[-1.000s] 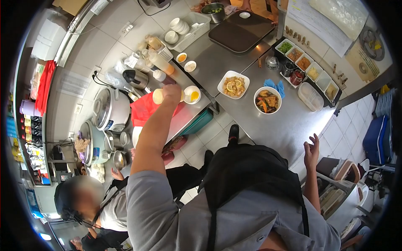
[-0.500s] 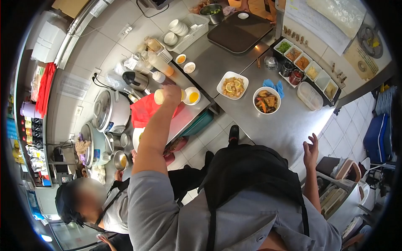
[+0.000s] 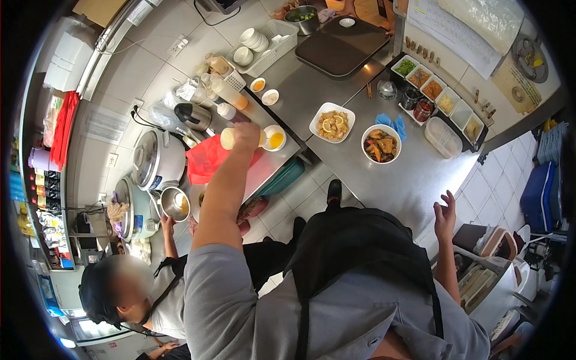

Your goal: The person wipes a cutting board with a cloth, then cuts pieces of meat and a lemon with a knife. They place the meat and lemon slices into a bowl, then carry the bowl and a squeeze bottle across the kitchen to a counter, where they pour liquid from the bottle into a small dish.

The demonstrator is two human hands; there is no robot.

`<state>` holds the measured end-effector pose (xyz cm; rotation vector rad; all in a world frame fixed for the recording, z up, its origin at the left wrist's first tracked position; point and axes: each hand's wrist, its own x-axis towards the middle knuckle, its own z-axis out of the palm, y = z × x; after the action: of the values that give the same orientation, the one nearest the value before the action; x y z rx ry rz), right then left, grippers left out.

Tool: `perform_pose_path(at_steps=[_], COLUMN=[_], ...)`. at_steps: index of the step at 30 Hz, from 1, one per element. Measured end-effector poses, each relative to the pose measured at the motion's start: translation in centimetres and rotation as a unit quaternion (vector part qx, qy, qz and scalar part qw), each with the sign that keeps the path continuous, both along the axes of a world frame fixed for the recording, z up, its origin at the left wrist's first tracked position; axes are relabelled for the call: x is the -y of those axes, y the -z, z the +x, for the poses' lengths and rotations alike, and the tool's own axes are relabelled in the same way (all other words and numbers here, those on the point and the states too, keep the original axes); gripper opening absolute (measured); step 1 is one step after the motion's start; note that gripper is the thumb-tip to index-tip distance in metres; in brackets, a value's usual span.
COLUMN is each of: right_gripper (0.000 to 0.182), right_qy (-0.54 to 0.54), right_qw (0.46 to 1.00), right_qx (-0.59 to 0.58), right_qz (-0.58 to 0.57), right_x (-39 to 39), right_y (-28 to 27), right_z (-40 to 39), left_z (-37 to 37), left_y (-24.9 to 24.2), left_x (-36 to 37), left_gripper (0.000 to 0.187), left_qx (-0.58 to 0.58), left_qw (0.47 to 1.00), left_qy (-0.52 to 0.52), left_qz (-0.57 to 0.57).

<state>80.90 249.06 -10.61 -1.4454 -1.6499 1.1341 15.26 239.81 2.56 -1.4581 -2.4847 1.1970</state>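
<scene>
At the left counter, my left hand [image 3: 245, 134] is wrapped around a pale yellow squeeze bottle [image 3: 227, 138] that lies tipped on its side. The bottle's far end points at a small white bowl [image 3: 275, 129] with yellow contents, just to its right. Whether liquid is flowing cannot be made out. A red cloth or bag [image 3: 204, 161] lies under my wrist. My right hand [image 3: 445, 219] hangs in the air beside the steel table, its fingers apart and slightly bent, holding nothing. On that table stand a square white bowl of food with lemon slices [image 3: 332, 122] and a round white bowl of cooked food [image 3: 381, 144].
A co-worker at lower left holds a metal bowl [image 3: 175, 204] close to my left arm. Rice cookers [image 3: 159, 159] and several bottles line the wall. A dark tray [image 3: 342, 47] lies at the back; a row of condiment containers [image 3: 433, 90] stands at the right.
The co-worker's metal bowl has moved up and to the right, nearer the counter. My left hand with the squeeze bottle and my right hand stay nearly where they were.
</scene>
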Motion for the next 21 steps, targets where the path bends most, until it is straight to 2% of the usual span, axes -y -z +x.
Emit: perform_pose_path(at_steps=[6, 18, 21], right_gripper=[0.061, 0.061, 0.061], right_qy=[-0.003, -0.005, -0.004], right_qw=[1.0, 1.0, 1.0], right_qx=[0.0, -0.009, -0.006], right_qz=[-0.007, -0.002, -0.006], right_x=[-0.1, 0.1, 0.2], right_y=[-0.2, 0.4, -0.1], right_z=[-0.2, -0.3, -0.2], left_z=[-1.2, -0.1, 0.2], left_y=[-0.7, -1.9, -0.9], left_x=[0.2, 0.3, 0.2], left_gripper=[0.022, 0.024, 0.024], left_qx=[-0.011, -0.001, -0.018], left_qw=[0.999, 1.0, 1.0], left_qy=[0.001, 0.001, -0.005], left_qz=[0.035, 0.01, 0.019])
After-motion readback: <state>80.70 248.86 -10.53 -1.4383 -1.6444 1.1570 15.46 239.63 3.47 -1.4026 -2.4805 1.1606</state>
